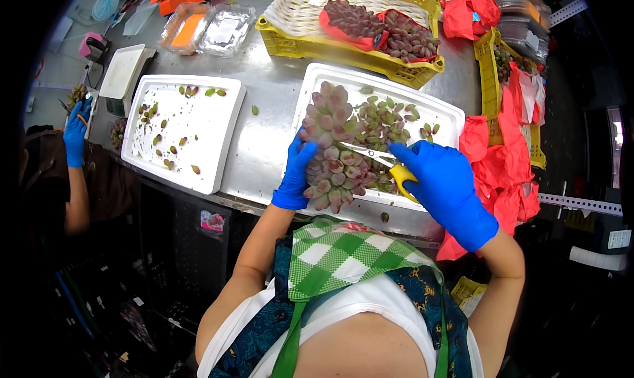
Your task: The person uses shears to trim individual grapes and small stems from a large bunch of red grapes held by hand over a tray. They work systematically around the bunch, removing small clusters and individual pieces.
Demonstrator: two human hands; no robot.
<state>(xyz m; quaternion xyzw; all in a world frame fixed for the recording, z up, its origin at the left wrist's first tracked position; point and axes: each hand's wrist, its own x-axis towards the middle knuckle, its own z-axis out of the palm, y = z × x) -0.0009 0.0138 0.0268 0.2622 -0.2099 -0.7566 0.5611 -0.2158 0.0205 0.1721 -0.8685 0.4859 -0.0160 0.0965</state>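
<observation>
A large bunch of pinkish-green grapes [333, 145] hangs from my left hand [295, 172], which wears a blue glove and grips it from the left side; the stem is hidden. My right hand [438, 185], also gloved in blue, holds scissors [403, 180] with yellow handles. Their narrow metal blades point left, and the tips touch or overlap the right edge of the bunch. Below lies a white foam tray [446, 115] with many loose, greener grapes [384, 118] in it, partly covered by the bunch and my hands.
Left stands a second white tray [208, 130] with scattered grapes, beside a scale [121, 76]. A yellow crate [342, 56] holds red-wrapped bunches behind. Red wrapping [500, 160] hangs along the right crate [490, 86]. Another person's gloved hand [75, 135] holds orange-handled scissors far left.
</observation>
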